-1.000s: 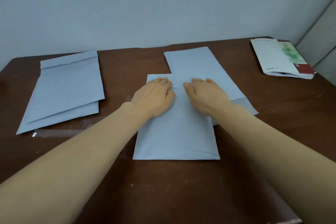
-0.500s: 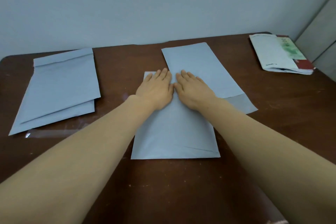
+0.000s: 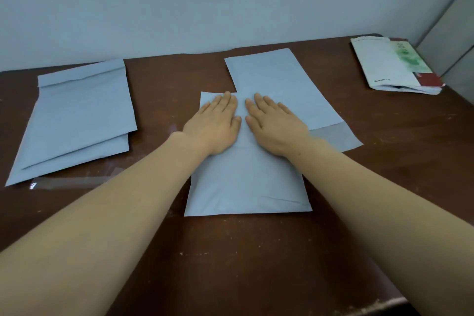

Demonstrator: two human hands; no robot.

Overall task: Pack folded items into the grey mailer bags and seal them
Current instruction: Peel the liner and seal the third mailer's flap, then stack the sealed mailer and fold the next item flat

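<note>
A grey mailer bag (image 3: 246,185) lies flat in the middle of the brown table (image 3: 243,259), its top end folded over. My left hand (image 3: 215,123) and my right hand (image 3: 272,123) lie palm down side by side on its upper end, fingers stretched out, holding nothing. A second grey mailer (image 3: 279,90) lies under its top right corner and reaches toward the wall, its strip end at the right. At the left sit two stacked grey mailers (image 3: 77,115).
A clear peeled strip (image 3: 74,182) lies on the table in front of the left stack. A folded white and red packet (image 3: 395,67) rests at the far right corner. A pale wall stands right behind the table's back edge.
Both hands flattened from curled to stretched and slid slightly up the centre mailer's top end. The view shifted a little; the mailers stay in place.
</note>
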